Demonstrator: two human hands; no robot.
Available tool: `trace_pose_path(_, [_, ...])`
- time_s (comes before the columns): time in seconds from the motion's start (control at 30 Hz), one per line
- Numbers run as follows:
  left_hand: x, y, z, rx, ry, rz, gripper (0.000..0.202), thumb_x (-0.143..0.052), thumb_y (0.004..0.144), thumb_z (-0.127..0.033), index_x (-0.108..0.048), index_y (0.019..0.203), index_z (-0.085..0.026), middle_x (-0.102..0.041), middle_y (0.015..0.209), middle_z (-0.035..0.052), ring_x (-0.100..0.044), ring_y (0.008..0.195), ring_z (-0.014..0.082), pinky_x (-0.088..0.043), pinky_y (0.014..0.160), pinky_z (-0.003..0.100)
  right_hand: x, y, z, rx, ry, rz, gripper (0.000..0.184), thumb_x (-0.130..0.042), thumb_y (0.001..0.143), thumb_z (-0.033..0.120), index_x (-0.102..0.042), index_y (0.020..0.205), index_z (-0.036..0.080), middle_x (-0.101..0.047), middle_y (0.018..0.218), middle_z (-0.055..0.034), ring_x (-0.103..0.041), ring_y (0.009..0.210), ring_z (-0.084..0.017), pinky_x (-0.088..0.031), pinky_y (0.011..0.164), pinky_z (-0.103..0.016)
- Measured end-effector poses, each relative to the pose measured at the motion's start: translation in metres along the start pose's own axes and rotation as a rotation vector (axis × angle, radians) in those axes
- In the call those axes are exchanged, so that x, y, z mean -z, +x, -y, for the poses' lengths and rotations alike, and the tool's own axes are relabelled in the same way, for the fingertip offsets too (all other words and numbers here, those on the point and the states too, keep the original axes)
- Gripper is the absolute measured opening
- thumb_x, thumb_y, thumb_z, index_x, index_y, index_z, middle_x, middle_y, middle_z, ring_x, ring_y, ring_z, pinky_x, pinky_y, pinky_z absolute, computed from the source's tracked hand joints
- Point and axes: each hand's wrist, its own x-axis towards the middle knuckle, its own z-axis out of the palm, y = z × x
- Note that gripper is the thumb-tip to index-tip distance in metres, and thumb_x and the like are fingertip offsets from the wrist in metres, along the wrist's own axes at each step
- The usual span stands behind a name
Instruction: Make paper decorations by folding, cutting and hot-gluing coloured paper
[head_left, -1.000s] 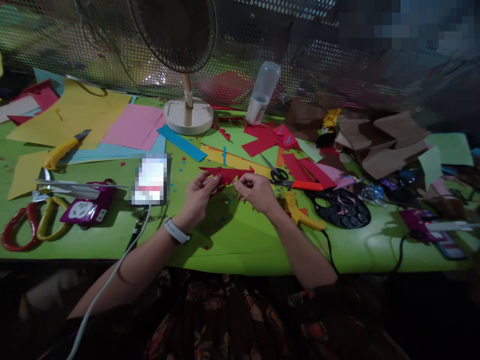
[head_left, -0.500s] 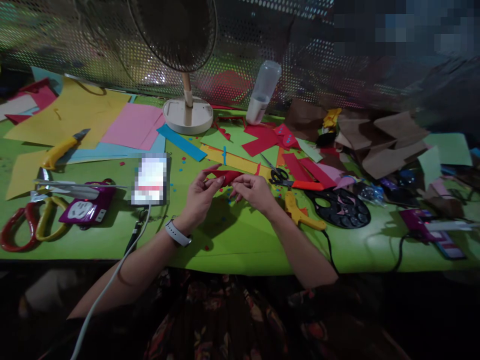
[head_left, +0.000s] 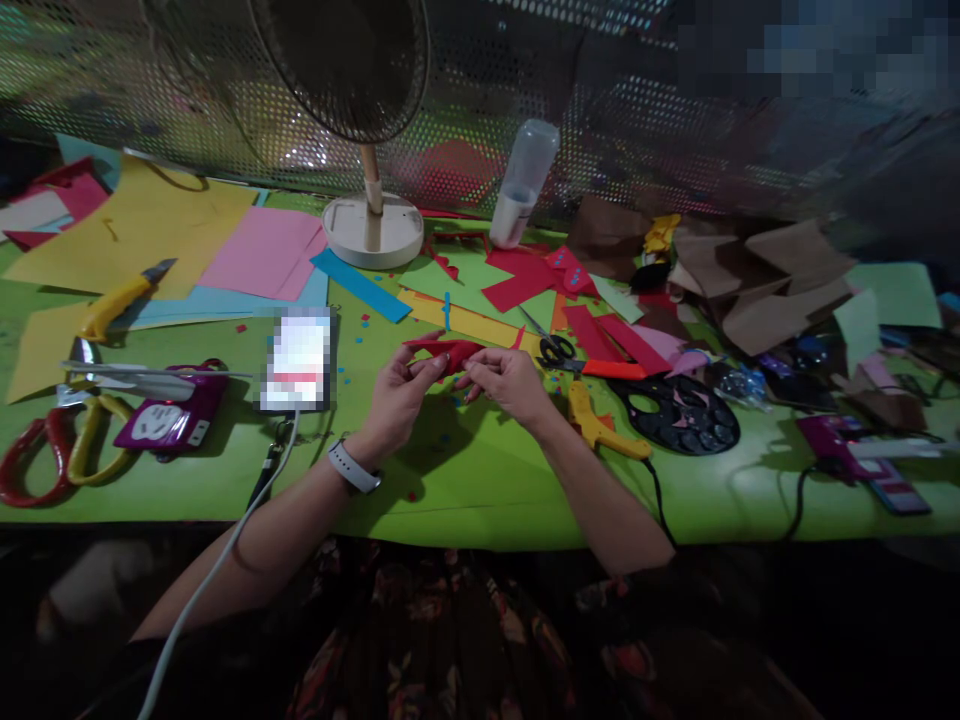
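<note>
My left hand (head_left: 397, 395) and my right hand (head_left: 510, 383) meet above the green table (head_left: 465, 480), both pinching a small red paper cutout (head_left: 444, 352) between them. The left fingers grip its left end, the right fingers its right end. A white watch sits on my left wrist (head_left: 352, 466). Small paper bits lie scattered on the green surface under my hands.
A phone (head_left: 298, 358) on a white cable lies left of my hands. Black-handled scissors (head_left: 553, 346), a yellow glue gun (head_left: 596, 425) and a black palette (head_left: 675, 412) lie right. A fan base (head_left: 373, 228), a bottle (head_left: 523, 185), coloured paper sheets, a yellow knife (head_left: 116, 300) and red-yellow scissors (head_left: 52, 450) surround them.
The red cutout has been folded or gathered narrower between my fingers, and my hands have drawn slightly closer together. Nothing else on the table moved.
</note>
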Motion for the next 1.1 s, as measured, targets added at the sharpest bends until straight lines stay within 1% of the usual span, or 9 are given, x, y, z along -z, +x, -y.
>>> trace_pose_path(0.1, [-0.0009,-0.0002,-0.0009,-0.007,-0.005,-0.006,0.041,-0.076,0.081,-0.030,-0.064,0.119,-0.024,-0.077,0.099,0.0051,-0.073,0.095,0.0184,-0.053,0.094,0.034,-0.0006,0.0000,0.0003,-0.007,0.037,-0.009,0.016,-0.070,0.072,0.032,-0.064,0.073,0.017,-0.074,0.066,-0.0028,-0.063,0.047,-0.011,-0.053,0.049,-0.022])
trace_pose_path(0.2, [-0.0016,-0.0008,-0.0026,-0.009,-0.005,-0.015,0.040,-0.077,0.081,-0.030,-0.064,0.119,-0.023,-0.077,0.099,0.0054,-0.073,0.095,0.0189,-0.053,0.094,0.035,-0.0013,0.0000,-0.0003,-0.005,0.049,-0.015,0.018,-0.071,0.071,0.033,-0.064,0.074,0.017,-0.073,0.066,-0.0020,-0.063,0.047,-0.011,-0.054,0.049,-0.022])
trace_pose_path(0.33, [-0.0015,-0.0012,-0.0035,-0.001,0.000,-0.005,0.041,-0.077,0.080,-0.031,-0.065,0.119,-0.023,-0.077,0.098,0.0051,-0.073,0.094,0.0184,-0.054,0.093,0.034,-0.0020,-0.0003,-0.0006,0.013,0.054,-0.019,0.022,-0.071,0.072,0.037,-0.066,0.073,0.016,-0.073,0.066,-0.0030,-0.064,0.048,-0.011,-0.055,0.051,-0.022])
trace_pose_path(0.47, [-0.0012,-0.0008,-0.0020,0.009,-0.001,-0.006,0.040,-0.077,0.080,-0.031,-0.065,0.118,-0.024,-0.078,0.097,0.0043,-0.073,0.092,0.0182,-0.054,0.092,0.035,-0.0023,-0.0010,0.0011,-0.003,0.058,-0.010,0.019,-0.070,0.073,0.035,-0.064,0.072,0.016,-0.073,0.065,-0.0032,-0.064,0.048,-0.011,-0.054,0.050,-0.022])
trace_pose_path(0.57, [-0.0009,-0.0003,-0.0007,0.008,-0.001,-0.006,0.041,-0.077,0.080,-0.032,-0.064,0.119,-0.024,-0.077,0.100,0.0047,-0.073,0.095,0.0186,-0.054,0.093,0.035,-0.0026,-0.0007,0.0013,-0.029,0.051,-0.016,0.018,-0.070,0.073,0.033,-0.062,0.073,0.017,-0.074,0.066,-0.0033,-0.066,0.050,-0.012,-0.053,0.048,-0.021])
trace_pose_path(0.7, [-0.0010,-0.0006,-0.0016,-0.004,-0.002,-0.003,0.041,-0.077,0.080,-0.033,-0.065,0.118,-0.024,-0.077,0.098,0.0053,-0.072,0.097,0.0190,-0.054,0.093,0.034,-0.0032,0.0002,-0.0010,-0.014,0.074,-0.029,0.019,-0.071,0.069,0.034,-0.062,0.073,0.017,-0.073,0.065,-0.0030,-0.067,0.052,-0.013,-0.054,0.049,-0.022])
trace_pose_path(0.93, [-0.0011,-0.0009,0.0001,-0.016,0.004,0.012,0.037,-0.076,0.081,-0.031,-0.066,0.116,-0.025,-0.077,0.104,0.0050,-0.072,0.099,0.0193,-0.054,0.095,0.036,-0.0035,-0.0007,-0.0014,-0.004,0.044,-0.036,0.023,-0.071,0.071,0.039,-0.063,0.072,0.017,-0.073,0.066,-0.0029,-0.067,0.051,-0.013,-0.055,0.051,-0.023])
trace_pose_path(1.1, [0.0002,-0.0001,0.0035,-0.038,0.011,0.021,0.037,-0.076,0.082,-0.031,-0.066,0.117,-0.024,-0.076,0.105,0.0057,-0.071,0.103,0.0202,-0.054,0.097,0.037,-0.0043,-0.0008,-0.0017,-0.010,0.053,-0.045,0.020,-0.070,0.070,0.035,-0.061,0.072,0.017,-0.072,0.064,-0.0023,-0.069,0.053,-0.014,-0.056,0.052,-0.023])
